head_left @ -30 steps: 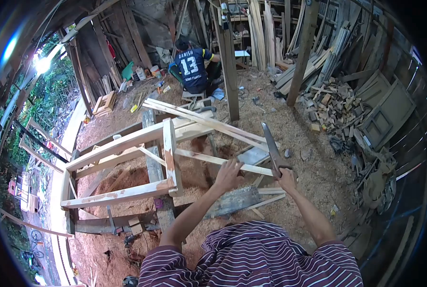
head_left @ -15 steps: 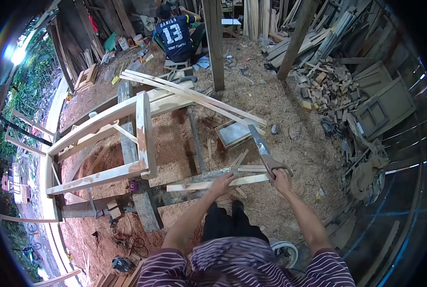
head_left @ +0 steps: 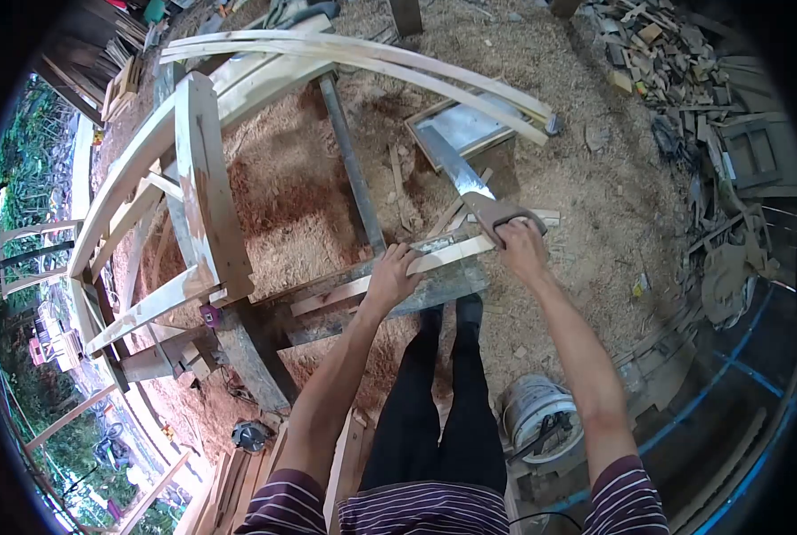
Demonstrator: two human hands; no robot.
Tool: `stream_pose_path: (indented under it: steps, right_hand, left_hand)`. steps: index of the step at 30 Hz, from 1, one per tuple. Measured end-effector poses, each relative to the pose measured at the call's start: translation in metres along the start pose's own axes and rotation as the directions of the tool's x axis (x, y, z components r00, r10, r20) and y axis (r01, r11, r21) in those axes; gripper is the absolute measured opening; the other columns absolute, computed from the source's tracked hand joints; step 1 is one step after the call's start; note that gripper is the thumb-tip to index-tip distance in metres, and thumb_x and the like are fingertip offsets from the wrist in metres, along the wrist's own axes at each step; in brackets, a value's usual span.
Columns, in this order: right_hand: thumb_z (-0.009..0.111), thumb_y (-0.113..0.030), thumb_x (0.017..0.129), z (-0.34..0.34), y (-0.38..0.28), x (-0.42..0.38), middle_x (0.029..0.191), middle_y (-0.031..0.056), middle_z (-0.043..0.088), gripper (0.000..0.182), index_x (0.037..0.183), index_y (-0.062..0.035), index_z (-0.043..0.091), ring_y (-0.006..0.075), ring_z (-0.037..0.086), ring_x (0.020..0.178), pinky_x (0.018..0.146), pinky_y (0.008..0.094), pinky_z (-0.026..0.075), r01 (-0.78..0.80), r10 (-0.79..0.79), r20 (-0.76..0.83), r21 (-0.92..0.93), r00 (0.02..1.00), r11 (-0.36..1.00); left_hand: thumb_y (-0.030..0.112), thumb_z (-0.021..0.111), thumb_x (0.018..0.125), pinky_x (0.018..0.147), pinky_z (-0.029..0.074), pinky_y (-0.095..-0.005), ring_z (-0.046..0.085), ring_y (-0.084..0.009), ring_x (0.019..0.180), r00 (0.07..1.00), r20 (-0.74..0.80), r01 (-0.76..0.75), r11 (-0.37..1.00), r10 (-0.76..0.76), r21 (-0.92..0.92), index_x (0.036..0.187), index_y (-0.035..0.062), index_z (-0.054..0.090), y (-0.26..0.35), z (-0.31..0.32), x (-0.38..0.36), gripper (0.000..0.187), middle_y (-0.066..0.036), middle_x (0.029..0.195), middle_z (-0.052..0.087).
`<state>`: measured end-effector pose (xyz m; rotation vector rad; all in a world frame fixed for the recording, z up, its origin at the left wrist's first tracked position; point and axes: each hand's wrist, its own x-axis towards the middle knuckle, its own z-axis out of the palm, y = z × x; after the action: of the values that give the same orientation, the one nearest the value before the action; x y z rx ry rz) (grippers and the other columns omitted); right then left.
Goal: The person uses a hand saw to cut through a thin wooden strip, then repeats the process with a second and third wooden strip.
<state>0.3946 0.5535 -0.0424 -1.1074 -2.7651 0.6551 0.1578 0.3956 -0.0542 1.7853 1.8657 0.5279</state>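
Note:
My right hand (head_left: 523,248) is closed round the handle of a hand saw (head_left: 454,168), whose blade points away from me. The saw's handle is close to the right end of a pale wooden strip (head_left: 452,254). Farther left on that strip, my left hand (head_left: 393,278) grips it from above, with the fingers over its far edge. Under the strip lies a worn plank (head_left: 456,287). Whether the saw teeth touch the strip cannot be made out.
A jointed wooden frame (head_left: 204,178) stands at left. Long pale battens (head_left: 389,62) stretch across the far side, near a framed pane (head_left: 465,125). A bucket (head_left: 541,415) stands by my right leg. Offcuts (head_left: 657,53) are heaped at far right, and shavings cover the ground.
The view has tipped downward, so more of my legs and the bucket show and the seated person has left the frame. Both hands keep hold of the strip and saw.

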Motion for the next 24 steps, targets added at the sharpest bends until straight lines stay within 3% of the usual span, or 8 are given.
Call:
stream_pose_path:
  steps: [6, 8, 10, 12, 13, 16, 21, 24]
  right_hand:
    - [0.068, -0.008, 0.069, 0.004, 0.018, 0.004, 0.09, 0.0086, 0.065, 0.017, 0.085, -0.0037, 0.065, 0.0251, 0.058, 0.093, 0.086, 0.0387, 0.039, -0.096, 0.097, 0.081, -0.017, 0.992, 0.995]
    - [0.069, -0.008, 0.069, 0.005, 0.028, 0.003, 0.089, 0.0089, 0.065, 0.017, 0.085, -0.0032, 0.065, 0.0259, 0.058, 0.093, 0.086, 0.0388, 0.039, -0.112, 0.112, 0.075, -0.003, 0.991, 0.994]
    - [0.068, -0.008, 0.07, 0.001, 0.03, 0.004, 0.089, 0.0095, 0.065, 0.016, 0.084, -0.0028, 0.064, 0.027, 0.058, 0.092, 0.085, 0.0393, 0.04, -0.124, 0.123, 0.086, 0.007, 0.989, 0.992]
    - [0.067, -0.007, 0.07, 0.003, 0.039, 0.008, 0.087, 0.0098, 0.064, 0.014, 0.083, -0.0029, 0.064, 0.0279, 0.058, 0.09, 0.083, 0.0395, 0.04, -0.075, 0.075, 0.012, 0.017, 0.997, 0.997]
    - [0.066, -0.007, 0.07, 0.003, 0.043, 0.013, 0.084, 0.0103, 0.063, 0.011, 0.08, -0.0034, 0.063, 0.0284, 0.057, 0.087, 0.081, 0.039, 0.04, -0.102, 0.102, 0.013, -0.022, 0.995, 0.995]
    - [0.066, -0.007, 0.071, -0.004, 0.049, 0.021, 0.082, 0.0107, 0.062, 0.01, 0.079, -0.0042, 0.061, 0.0287, 0.057, 0.086, 0.081, 0.0386, 0.041, -0.054, 0.055, 0.063, -0.017, 0.996, 0.998]
    - [0.073, -0.012, 0.067, 0.005, 0.057, 0.016, 0.081, 0.0122, 0.06, 0.022, 0.081, -0.0013, 0.059, 0.032, 0.056, 0.085, 0.078, 0.0406, 0.041, 0.019, -0.019, 0.01, 0.005, 1.0, 1.0]
    - [0.068, -0.011, 0.073, -0.005, 0.041, 0.007, 0.082, 0.012, 0.061, 0.013, 0.079, -0.0034, 0.06, 0.0291, 0.057, 0.087, 0.079, 0.0392, 0.04, 0.032, -0.029, -0.113, 0.022, 0.993, 0.999]
  left_hand:
    - [0.021, 0.07, 0.075, 0.08, 0.042, -0.0383, 0.052, -0.0269, 0.091, 0.998, -0.025, -0.061, 0.998, 0.06, -0.022, 0.094, 0.0046, 0.063, -0.004, 0.011, 0.022, 0.026, -0.009, 0.092, 0.057]
    - [0.023, 0.069, 0.077, 0.081, 0.042, -0.0382, 0.052, -0.0271, 0.09, 0.992, -0.116, -0.051, 0.995, 0.041, -0.08, 0.092, 0.0042, 0.063, -0.005, 0.019, 0.033, 0.024, -0.009, 0.091, 0.057]
    - [0.024, 0.062, 0.083, 0.081, 0.042, -0.0398, 0.053, -0.0295, 0.089, 0.985, -0.17, -0.004, 0.994, -0.016, -0.112, 0.092, 0.003, 0.062, 0.004, 0.032, 0.05, 0.022, -0.012, 0.092, 0.057]
    - [0.023, 0.053, 0.089, 0.08, 0.04, -0.0418, 0.052, -0.0306, 0.091, 0.932, -0.269, 0.213, 0.967, -0.244, -0.139, 0.089, 0.0022, 0.06, 0.01, 0.051, 0.07, 0.022, -0.013, 0.09, 0.055]
    - [0.027, 0.042, 0.094, 0.084, 0.041, -0.0424, 0.054, -0.0325, 0.095, 0.926, -0.219, 0.297, 0.951, -0.309, -0.086, 0.094, 0.0014, 0.06, 0.013, 0.06, 0.077, 0.032, -0.016, 0.096, 0.059]
    - [0.032, 0.037, 0.095, 0.087, 0.043, -0.042, 0.059, -0.0349, 0.093, 0.92, -0.105, 0.381, 0.925, -0.379, 0.004, 0.097, 0.0017, 0.063, 0.025, 0.079, 0.084, 0.04, -0.02, 0.097, 0.063]
    - [0.033, 0.041, 0.09, 0.064, 0.052, -0.0435, 0.064, -0.0377, 0.062, 0.859, -0.116, 0.508, 0.858, -0.498, 0.073, 0.079, 0.0032, 0.069, 0.04, 0.07, 0.089, 0.043, -0.023, 0.066, 0.064]
    - [0.033, 0.043, 0.088, 0.065, 0.053, -0.0431, 0.065, -0.0369, 0.063, 0.861, -0.109, 0.508, 0.854, -0.497, 0.113, 0.078, 0.0035, 0.069, 0.034, 0.076, 0.091, 0.041, -0.023, 0.066, 0.063]
